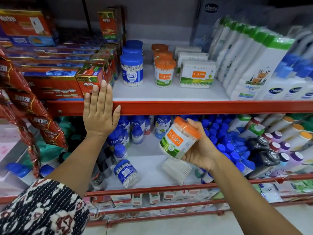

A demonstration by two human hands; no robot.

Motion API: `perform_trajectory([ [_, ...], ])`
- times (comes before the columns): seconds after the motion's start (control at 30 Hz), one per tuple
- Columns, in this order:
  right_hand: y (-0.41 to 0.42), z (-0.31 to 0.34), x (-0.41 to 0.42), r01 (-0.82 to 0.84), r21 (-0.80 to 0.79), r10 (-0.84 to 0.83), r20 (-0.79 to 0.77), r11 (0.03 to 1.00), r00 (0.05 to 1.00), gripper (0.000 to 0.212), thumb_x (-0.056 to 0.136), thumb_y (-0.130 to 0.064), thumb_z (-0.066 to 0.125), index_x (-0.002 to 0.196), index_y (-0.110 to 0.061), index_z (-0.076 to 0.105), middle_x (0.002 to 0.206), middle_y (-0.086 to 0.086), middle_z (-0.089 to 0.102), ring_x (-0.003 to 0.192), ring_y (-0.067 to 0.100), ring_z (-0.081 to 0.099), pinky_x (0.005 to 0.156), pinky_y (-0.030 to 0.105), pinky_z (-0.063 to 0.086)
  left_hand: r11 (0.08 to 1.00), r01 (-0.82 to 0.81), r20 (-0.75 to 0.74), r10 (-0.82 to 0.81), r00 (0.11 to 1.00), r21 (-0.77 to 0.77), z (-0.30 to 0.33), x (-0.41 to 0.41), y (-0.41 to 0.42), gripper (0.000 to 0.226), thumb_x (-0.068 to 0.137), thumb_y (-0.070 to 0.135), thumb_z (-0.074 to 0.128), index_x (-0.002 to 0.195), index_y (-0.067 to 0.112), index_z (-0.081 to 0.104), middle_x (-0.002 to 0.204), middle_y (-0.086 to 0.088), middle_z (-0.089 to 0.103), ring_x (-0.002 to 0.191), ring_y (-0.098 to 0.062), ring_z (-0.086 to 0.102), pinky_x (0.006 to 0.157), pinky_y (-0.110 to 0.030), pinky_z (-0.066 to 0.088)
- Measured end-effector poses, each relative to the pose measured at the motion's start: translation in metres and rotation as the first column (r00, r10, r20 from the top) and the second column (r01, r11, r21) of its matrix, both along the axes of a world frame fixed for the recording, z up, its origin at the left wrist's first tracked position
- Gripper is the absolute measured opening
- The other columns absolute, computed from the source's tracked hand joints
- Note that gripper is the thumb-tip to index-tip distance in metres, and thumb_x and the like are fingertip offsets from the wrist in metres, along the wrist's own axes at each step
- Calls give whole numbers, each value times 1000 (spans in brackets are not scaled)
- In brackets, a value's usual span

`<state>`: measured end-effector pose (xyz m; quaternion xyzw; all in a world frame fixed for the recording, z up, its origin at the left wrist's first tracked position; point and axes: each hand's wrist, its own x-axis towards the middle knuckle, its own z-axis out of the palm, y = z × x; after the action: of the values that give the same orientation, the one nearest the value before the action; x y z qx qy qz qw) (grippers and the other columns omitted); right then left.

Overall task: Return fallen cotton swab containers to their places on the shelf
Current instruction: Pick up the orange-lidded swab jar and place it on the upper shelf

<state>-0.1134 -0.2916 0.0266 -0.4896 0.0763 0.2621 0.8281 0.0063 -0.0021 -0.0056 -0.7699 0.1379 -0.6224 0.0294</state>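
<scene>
Right hand (198, 150) wrapped around a round clear plastic jar (179, 137) with ribbed orange lid, held before the lower shelf (149, 167), long axis tilted, lid up-left. Left hand (99, 111) flat, fingers together, against the red metal shelf edge (186, 107). Blue-lidded jar (126, 173) and white ribbed box (177, 170) lying tipped below.

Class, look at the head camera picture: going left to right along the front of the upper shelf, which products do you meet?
Mortein box → blue-lidded Johnson's buds jar → orange-lidded Tulips jar → flat Tulips swab box → Mamaearth bottle → Cetaphil bottles.
</scene>
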Motion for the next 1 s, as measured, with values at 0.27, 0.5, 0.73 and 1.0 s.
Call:
perform_trajectory([
  [0.27, -6, 127, 39, 238, -369, -73, 409, 899, 910, 53, 82, -58, 53, 97, -10, 68, 82, 7, 71, 70, 16, 68, 70, 32, 59, 1000, 6, 33, -6, 999, 4, 0, -1, -2, 59, 105, 36, 25, 154, 4, 15, 164, -6, 4, 151, -20, 4, 124, -37, 5],
  [0.5, 9, 128, 80, 346, -521, -129, 407, 780, 904, 56, 83, -59, 59, 111, -10, 61, 97, 8, 69, 88, 21, 68, 82, 32, 57, 1000, -4, 34, 3, 999, 24, 2, 2, 0, 59, 106, 37, 24, 155, 5, 14, 164, -8, 6, 151, -22, 6, 124, -38, 5],
  [0.73, 16, 115, 99, 358, -591, -136, 386, 722, 912, 54, 86, -56, 56, 109, -7, 63, 98, 11, 70, 86, 21, 68, 77, 31, 57, 1000, -1, 37, 0, 999, 25, 3, 4, 0, 59, 106, 37, 23, 155, 5, 15, 163, -8, 8, 151, -22, 7, 124, -38, 6],
  [1.0, 8, 107, 114, 483, -616, -167, 499, 622, 851, 46, 89, -44, 56, 100, -1, 69, 100, 15, 74, 88, 22, 70, 79, 33, 59, 1000, -4, 43, 3, 999, 17, 3, 4, -1, 59, 105, 37, 24, 154, 5, 17, 163, -7, 8, 151, -21, 7, 123, -37, 7],
])
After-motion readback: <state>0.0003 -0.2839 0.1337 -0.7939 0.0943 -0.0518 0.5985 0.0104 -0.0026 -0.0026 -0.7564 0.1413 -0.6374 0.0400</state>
